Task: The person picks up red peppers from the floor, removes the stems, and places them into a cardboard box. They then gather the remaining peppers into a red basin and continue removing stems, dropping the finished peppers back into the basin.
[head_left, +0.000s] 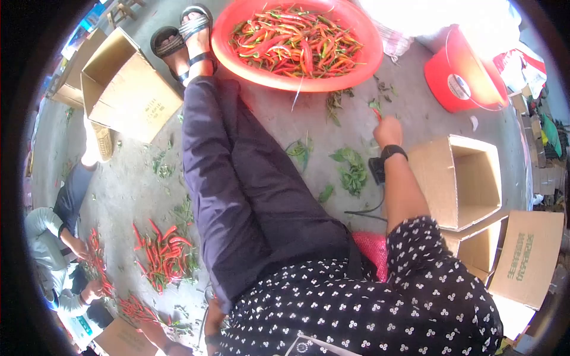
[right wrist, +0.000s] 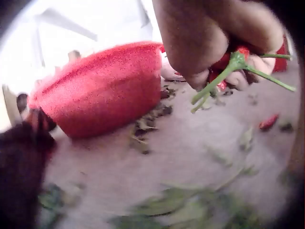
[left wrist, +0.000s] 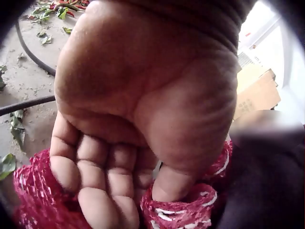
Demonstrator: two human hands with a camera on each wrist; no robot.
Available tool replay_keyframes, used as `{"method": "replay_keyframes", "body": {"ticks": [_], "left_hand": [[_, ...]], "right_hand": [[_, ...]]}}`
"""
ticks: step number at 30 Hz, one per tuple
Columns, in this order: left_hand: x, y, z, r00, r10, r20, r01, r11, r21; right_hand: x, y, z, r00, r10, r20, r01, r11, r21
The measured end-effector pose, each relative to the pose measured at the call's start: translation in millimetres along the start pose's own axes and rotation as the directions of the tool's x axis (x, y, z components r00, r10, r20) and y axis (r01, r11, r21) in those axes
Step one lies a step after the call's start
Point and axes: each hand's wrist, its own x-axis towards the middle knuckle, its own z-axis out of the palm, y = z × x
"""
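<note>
Writing first. Lower right of the head view: carton flap [head_left: 528, 261] printed in two lines of green Chinese characters, not sharp enough to transcribe. Upper right: red plastic bucket [head_left: 442, 77], 1 off, wire handle, round white label [head_left: 459, 86], text too small to read. Upper left: open corrugated carton [head_left: 136, 98] with faint printing, illegible.

Right hand [head_left: 389, 132], right of centre: fingers together, clamped on red peppers [right wrist: 217, 67]; smooth, glossy skins, thin green forked stalks protruding. Exact number held: cannot tell, fingers cover them.

Left hand [left wrist: 143, 95], left wrist view: palm bare, fingers loosely bent, resting against coarse pink woven mesh [left wrist: 43, 195] with white strands.

Top centre: 1 wide, round, red plastic basin [head_left: 314, 86], filled with slender red chillies [head_left: 297, 41], some green-stalked; too many to count. Left and lower left, on grey floor [head_left: 267, 115]: 3 heaps of chillies [head_left: 163, 255], a second person [head_left: 47, 231] reaching into one. Centre right: leafy green clump [head_left: 353, 172], lying flat near a black cable [head_left: 365, 213].
</note>
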Motion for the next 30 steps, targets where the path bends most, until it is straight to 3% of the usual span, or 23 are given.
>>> {"method": "replay_keyframes", "body": {"ticks": [1, 2, 3, 5, 8, 15, 18, 19, 20, 21, 22, 24, 26, 27, 28, 29, 30], "left_hand": [[-46, -20, 35, 0.997, -0.043, 0.068, 0.046, 0.998, -0.043], [-18, -11, 18, 0.998, -0.052, 0.033, 0.053, 0.998, -0.036], [-15, -14, 20, 0.997, -0.064, 0.034, 0.065, 0.997, -0.046], [-6, -14, 23, 0.997, -0.071, 0.024, 0.073, 0.995, -0.069], [-9, -20, 29, 0.995, -0.097, 0.024, 0.099, 0.99, -0.095], [-28, -31, 50, 0.986, -0.158, 0.049, 0.164, 0.975, -0.149], [-39, -35, 59, 0.98, -0.179, 0.091, 0.191, 0.971, -0.146], [-37, -35, 60, 0.98, -0.175, 0.093, 0.187, 0.971, -0.148], [-73, -43, 81, 0.971, -0.205, 0.119, 0.225, 0.957, -0.182], [-80, -34, 78, 0.974, -0.201, 0.108, 0.219, 0.957, -0.188], [-47, -35, 66, 0.982, -0.168, 0.083, 0.179, 0.97, -0.163], [-41, -32, 62, 0.986, -0.148, 0.073, 0.157, 0.976, -0.153], [-48, -22, 56, 0.994, -0.108, 0.024, 0.111, 0.973, -0.2], [-40, -14, 49, 0.996, -0.087, 0.001, 0.086, 0.976, -0.202], [-35, -5, 39, 0.997, -0.065, -0.05, 0.054, 0.978, -0.201], [-37, -2, 41, 0.997, -0.049, -0.062, 0.036, 0.978, -0.206], [-39, 0, 44, 0.997, -0.037, -0.064, 0.023, 0.977, -0.211]], "right_hand": [[9, 7, 7, 0.996, 0.06, 0.061, -0.058, 0.997, -0.048], [16, 9, 9, 0.986, 0.123, 0.117, -0.112, 0.989, -0.098], [18, 11, 11, 0.987, 0.116, 0.111, -0.106, 0.99, -0.092], [12, 13, 15, 0.959, 0.11, 0.263, -0.044, 0.969, -0.243], [14, 19, 26, 0.955, 0.088, 0.283, -0.016, 0.969, -0.246], [7, 25, 21, 0.974, 0.125, 0.187, -0.091, 0.98, -0.179], [18, 34, 10, 0.984, 0.156, 0.091, -0.153, 0.988, -0.039], [22, 31, -8, 0.964, 0.242, 0.107, -0.26, 0.942, 0.211], [26, 21, -29, 0.938, 0.315, 0.143, -0.345, 0.826, 0.445], [33, 11, -40, 0.958, 0.27, 0.095, -0.266, 0.717, 0.645], [39, 2, -51, 0.97, 0.24, 0.041, -0.174, 0.567, 0.805], [52, -36, -87, 0.992, 0.126, 0.007, -0.037, 0.237, 0.971], [73, -52, -110, 0.997, 0.071, 0.038, -0.051, 0.204, 0.978], [70, -46, -108, 0.997, 0.072, 0.043, -0.057, 0.209, 0.976], [68, -40, -107, 0.997, 0.079, -0.026, -0.025, 0.586, 0.81], [70, -34, -103, 0.994, 0.052, -0.098, 0.004, 0.864, 0.504], [76, -28, -86, 0.999, 0.052, -0.004, -0.051, 0.992, 0.118]]}}
